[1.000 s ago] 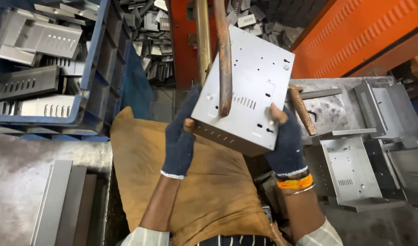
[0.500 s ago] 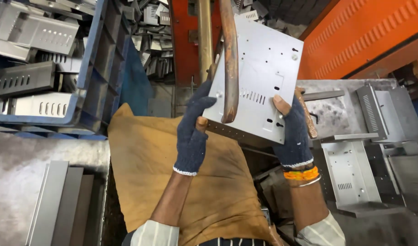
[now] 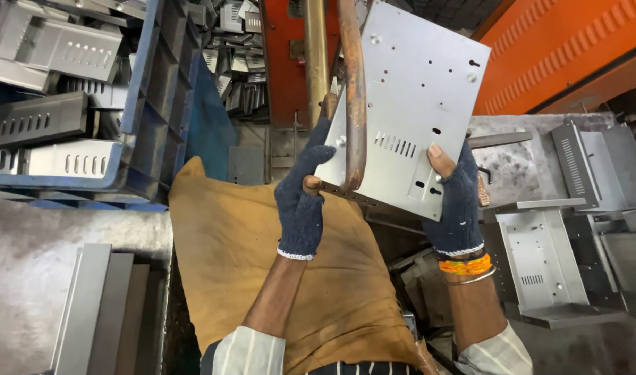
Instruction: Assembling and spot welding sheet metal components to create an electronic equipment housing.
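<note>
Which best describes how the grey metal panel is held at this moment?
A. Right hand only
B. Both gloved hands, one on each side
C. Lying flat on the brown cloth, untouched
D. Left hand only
B: the left hand grips the lower left edge of the metal panel and the right hand grips its lower right edge, holding it up above the brown cloth.
</note>
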